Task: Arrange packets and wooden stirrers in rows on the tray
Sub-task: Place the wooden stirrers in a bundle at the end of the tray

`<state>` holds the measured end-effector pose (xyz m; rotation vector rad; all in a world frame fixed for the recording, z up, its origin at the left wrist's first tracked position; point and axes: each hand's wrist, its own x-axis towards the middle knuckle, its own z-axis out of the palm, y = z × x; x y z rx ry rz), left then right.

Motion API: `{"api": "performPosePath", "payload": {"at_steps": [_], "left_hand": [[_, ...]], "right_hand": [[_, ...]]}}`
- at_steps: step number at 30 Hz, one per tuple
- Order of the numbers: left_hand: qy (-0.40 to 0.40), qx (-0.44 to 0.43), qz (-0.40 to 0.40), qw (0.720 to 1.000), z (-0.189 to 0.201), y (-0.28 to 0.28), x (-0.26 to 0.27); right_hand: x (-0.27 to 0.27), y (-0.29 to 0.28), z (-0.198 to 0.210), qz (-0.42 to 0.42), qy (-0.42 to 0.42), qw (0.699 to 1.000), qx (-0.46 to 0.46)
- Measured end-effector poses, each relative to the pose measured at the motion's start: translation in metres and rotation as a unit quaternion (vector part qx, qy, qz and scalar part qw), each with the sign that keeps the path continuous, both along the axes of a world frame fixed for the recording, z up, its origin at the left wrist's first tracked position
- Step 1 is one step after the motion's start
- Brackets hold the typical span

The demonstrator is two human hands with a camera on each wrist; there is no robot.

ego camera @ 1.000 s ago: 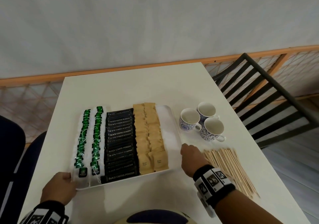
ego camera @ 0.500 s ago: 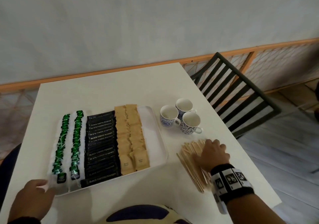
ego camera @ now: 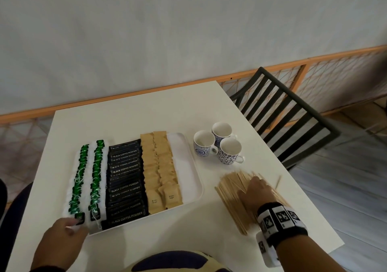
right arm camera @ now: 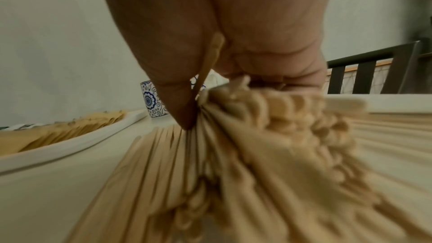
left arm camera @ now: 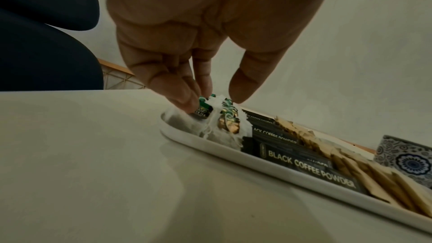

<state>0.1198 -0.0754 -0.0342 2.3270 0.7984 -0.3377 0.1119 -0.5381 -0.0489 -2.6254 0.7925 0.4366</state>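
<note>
Now right hand (ego camera: 256, 193) clamped round wooden stirrers (ego camera: 232, 196), just right of tray (ego camera: 193, 179). Left hand (ego camera: 62, 239), fingers bent, pinching tea bag (left arm camera: 201, 113) at tray's near-left corner.

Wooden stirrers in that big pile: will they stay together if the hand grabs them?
Probably not all. The wooden stirrers lie loose and fanned under the right hand, so some would likely slip out. They look thin, flat and stiff, so they would likely slide rather than roll.
</note>
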Motion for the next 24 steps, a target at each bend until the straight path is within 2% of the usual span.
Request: {"api": "performPosePath", "payload": {"at_steps": [10,18,24], "left_hand": [[-0.005,-0.006,-0.043,0.999,0.012,-0.022,-0.005],[-0.071,-0.033,-0.101,0.992,0.015,-0.047,-0.014],[-0.116,-0.068,-0.167,0.977,0.019,-0.082,-0.012]], "right_hand": [[0.005,-0.002,0.003,0.005,0.005,0.999,0.032],[0.003,-0.009,0.014,-0.011,-0.043,0.994,0.099],[0.007,-0.016,0.018,0.028,-0.053,0.99,0.129]]}}
